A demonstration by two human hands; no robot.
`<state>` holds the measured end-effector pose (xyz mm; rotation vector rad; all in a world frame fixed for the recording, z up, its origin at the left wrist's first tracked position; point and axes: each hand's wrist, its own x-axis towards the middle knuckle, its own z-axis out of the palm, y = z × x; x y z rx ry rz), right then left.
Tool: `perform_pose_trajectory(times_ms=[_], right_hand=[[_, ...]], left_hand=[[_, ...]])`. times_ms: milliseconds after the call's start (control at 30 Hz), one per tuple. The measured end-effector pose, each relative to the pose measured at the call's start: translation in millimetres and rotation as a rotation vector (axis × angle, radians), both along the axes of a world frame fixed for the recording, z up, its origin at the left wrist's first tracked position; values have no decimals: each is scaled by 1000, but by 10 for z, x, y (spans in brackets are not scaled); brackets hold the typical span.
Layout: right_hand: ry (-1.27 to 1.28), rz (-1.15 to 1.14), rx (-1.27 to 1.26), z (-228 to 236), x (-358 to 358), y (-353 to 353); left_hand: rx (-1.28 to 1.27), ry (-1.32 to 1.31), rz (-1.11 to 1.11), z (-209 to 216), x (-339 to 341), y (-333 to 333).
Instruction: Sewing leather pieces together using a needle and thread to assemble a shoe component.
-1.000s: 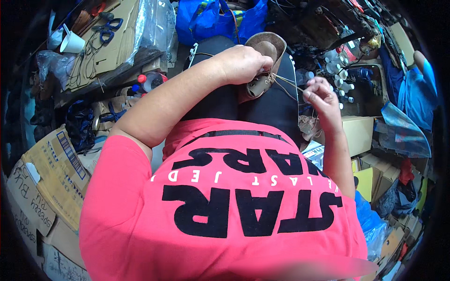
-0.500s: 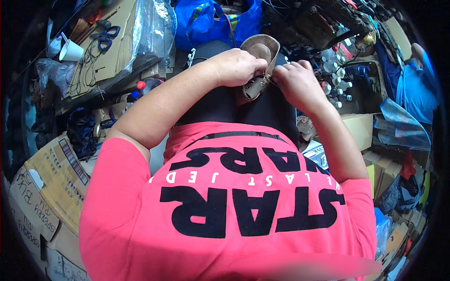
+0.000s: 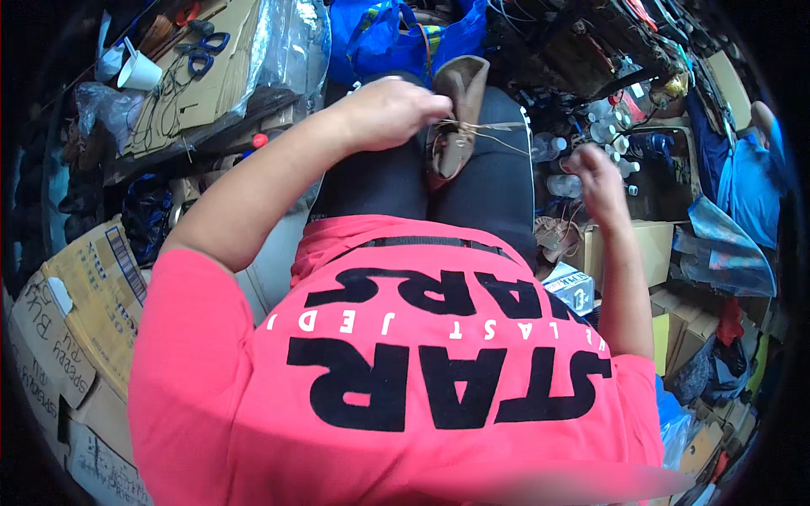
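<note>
Nearest, the pink shirt (image 3: 396,339) is seen across the lower frame; beyond it, dark trousers (image 3: 498,190) at centre. The brown shoe (image 3: 456,156) is noted at upper centre, against the thighs, its opening tilted toward the top. Thin tan laces (image 3: 489,128) are gathered at its front, with strands trailed over the thigh on the picture's right.

Hands well apart. The left hand (image 3: 392,114) is held just beside the shoe, fingers curled; whether a strand is pinched cannot be told. The right hand (image 3: 597,177), blurred, is held clear of the shoe, right of centre; whether lace is gripped cannot be told.

Step in hand judged to be lace work, perhaps tying or tightening. For the next move, the loose strands would need to be caught cleanly and the shoe steadied against slipping.

Farther off: clear bottles (image 3: 564,185) near the right hand, a blue bag (image 3: 363,51) at top centre, blue-handled scissors (image 3: 201,63) at upper left.
</note>
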<state>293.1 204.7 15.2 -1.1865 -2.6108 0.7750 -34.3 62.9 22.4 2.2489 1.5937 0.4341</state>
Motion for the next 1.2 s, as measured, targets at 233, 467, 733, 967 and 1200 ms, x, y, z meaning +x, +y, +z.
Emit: perform_pose_trajectory(times_ms=[233, 467, 733, 967, 1200], right_hand=[[42, 482, 499, 652, -778, -440], [-249, 474, 553, 374, -856, -487], [-315, 533, 566, 230, -1086, -478], [-265, 435, 518, -11, -549, -101], [909, -286, -784, 4, -72, 331]], left_hand=[[59, 92, -51, 10, 277, 194], [41, 120, -53, -7, 274, 194], [65, 94, -98, -136, 225, 240], [119, 187, 65, -215, -613, -268], [22, -871, 388, 438, -1135, -659]])
